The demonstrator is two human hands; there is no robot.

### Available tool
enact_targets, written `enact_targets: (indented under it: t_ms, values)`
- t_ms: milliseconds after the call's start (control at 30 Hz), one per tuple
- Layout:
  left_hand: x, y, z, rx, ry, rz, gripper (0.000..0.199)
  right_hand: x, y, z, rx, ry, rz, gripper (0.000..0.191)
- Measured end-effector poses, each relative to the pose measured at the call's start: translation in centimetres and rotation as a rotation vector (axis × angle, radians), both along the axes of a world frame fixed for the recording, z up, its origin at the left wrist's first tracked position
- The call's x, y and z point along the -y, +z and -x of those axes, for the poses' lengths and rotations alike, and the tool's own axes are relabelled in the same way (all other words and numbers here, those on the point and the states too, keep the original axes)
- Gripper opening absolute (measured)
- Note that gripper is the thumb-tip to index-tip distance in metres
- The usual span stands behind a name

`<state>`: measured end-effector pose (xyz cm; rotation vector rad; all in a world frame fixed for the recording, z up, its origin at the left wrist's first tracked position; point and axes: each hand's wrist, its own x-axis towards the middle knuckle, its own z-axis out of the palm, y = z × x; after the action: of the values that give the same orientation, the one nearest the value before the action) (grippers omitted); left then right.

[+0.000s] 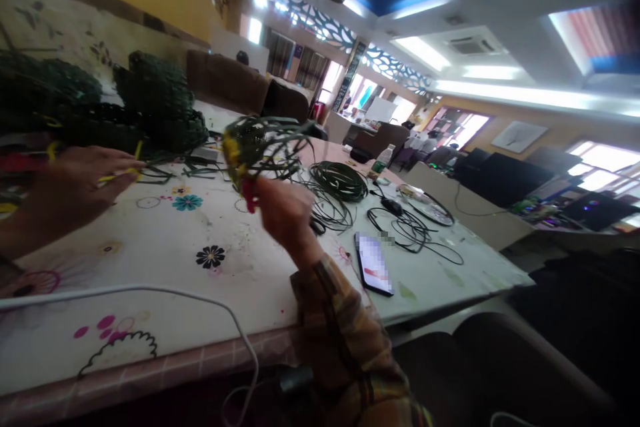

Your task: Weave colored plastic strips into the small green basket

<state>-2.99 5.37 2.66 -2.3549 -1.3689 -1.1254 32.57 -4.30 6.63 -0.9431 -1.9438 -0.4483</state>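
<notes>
At the left of the head view, my left hand (85,180) is closed with a thin yellow strip (139,150) sticking out between its fingers. My right hand (287,210), in a plaid sleeve, grips a loose open weave of dark green strips (273,147) above the table. Yellow pieces (233,150) run along the near side of this weave. Something red (249,193) pokes out by the right fingers; blur hides what it is.
Dark green woven bundles (155,97) are heaped at the back left. Coils of green strip (337,180), a bottle (383,160) and a phone (374,263) lie right on the flowered tablecloth (170,320). A white cable (190,295) crosses the near edge.
</notes>
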Motion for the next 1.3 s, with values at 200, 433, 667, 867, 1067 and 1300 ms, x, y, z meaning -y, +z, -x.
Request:
enact_targets:
  t_ms: [200,433,667,867,1067,1300]
  values:
    - [7.7,-0.8,-3.9,0.162,-0.098,-0.073,0.030,0.1,-3.4,5.6,0.671,0.047,0.450,0.024]
    - [9.9,-2.7,-6.8,0.306,-0.294,0.067,0.015,0.5,-4.0,5.9,0.684,-0.018,0.600,0.023]
    - [12.0,-0.5,-9.3,0.154,-0.277,-0.074,0.016,0.4,-4.2,5.9,0.687,0.013,0.603,0.025]
    - [13.5,0.0,-10.7,0.033,-0.368,-0.164,0.014,-0.2,-5.3,5.9,0.700,0.041,0.555,0.026]
    - [13.9,1.8,-10.6,0.194,-0.344,-0.006,0.019,-0.1,-5.5,6.0,0.731,0.048,0.526,0.025]
    - [8.1,-0.2,-10.4,0.105,-0.276,0.456,0.032,-0.2,-4.9,5.8,0.707,0.051,0.590,0.024]
